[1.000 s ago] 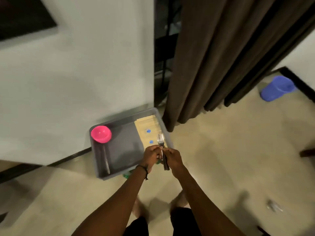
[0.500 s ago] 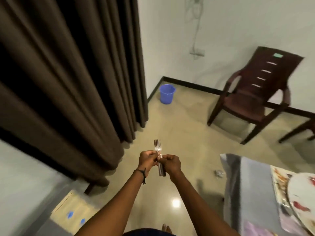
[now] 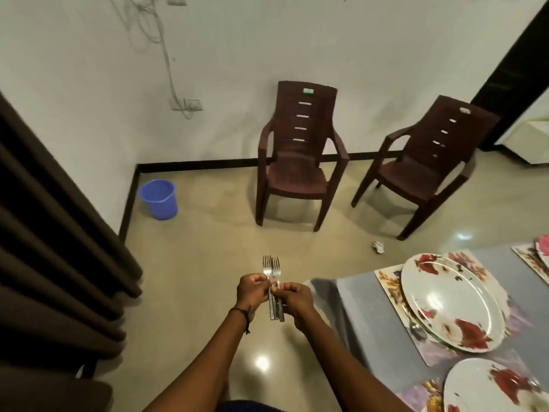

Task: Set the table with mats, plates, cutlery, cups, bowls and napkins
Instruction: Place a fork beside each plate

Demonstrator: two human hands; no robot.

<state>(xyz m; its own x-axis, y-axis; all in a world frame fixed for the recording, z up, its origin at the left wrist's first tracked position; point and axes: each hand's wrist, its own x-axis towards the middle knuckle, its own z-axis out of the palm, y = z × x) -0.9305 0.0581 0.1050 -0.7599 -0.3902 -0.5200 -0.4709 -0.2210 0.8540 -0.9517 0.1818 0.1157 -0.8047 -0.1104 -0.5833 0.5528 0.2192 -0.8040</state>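
Note:
Both hands hold a small bunch of steel forks (image 3: 272,272) upright over the floor, tines pointing away from me. My left hand (image 3: 252,289) pinches the stems from the left, my right hand (image 3: 295,297) from the right. To the right stands the table with a grey cloth (image 3: 365,322). On it lies a floral mat (image 3: 392,285) bearing a white flowered plate (image 3: 451,298), with a spoon (image 3: 417,330) at the plate's near edge. A second flowered plate (image 3: 490,388) sits on another mat at the bottom right.
Two brown plastic armchairs (image 3: 297,156) (image 3: 424,165) stand against the white wall. A blue bucket (image 3: 159,199) sits in the corner. Dark curtains (image 3: 53,248) hang at my left. A small crumpled scrap (image 3: 378,247) lies on the floor near the table.
My view has swung right, away from the grey tray on the floor, past the curtain, to the chairs and the table. The hands kept the forks throughout.

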